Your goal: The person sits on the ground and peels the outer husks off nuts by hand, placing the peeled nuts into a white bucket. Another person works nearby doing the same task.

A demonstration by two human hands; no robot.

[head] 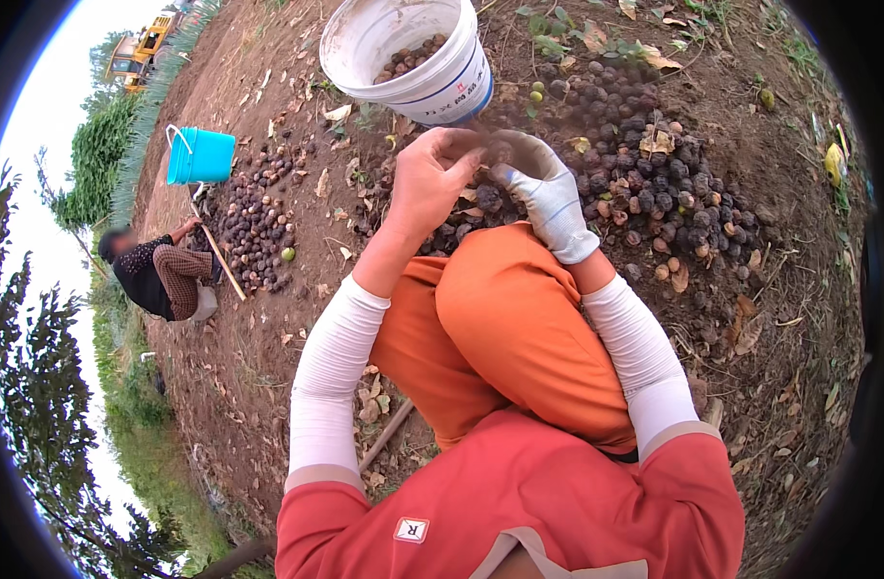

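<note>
My bare left hand (433, 175) and my gloved right hand (547, 194) meet above my knees around one dark walnut (499, 153). My right fingers curl about the nut, while the left thumb and fingertips pinch its left side. Brown blur partly hides the fingertips. Just beyond them stands a white plastic bucket (442, 100) that bears writing, with brown walnuts (411, 58) inside. A heap of walnuts in blackened husks (659, 174) spreads over the soil to the right of my gloved hand. More dark walnuts (489, 199) lie beneath my hands.
A person (149, 271) sits at the left, one hand on a wooden stick (221, 260), beside another walnut pile (257, 224) and a turquoise bucket (201, 155). A wooden pole (385, 436) lies by my left thigh. Dry leaves dot the soil. A yellow machine (138, 54) stands far off.
</note>
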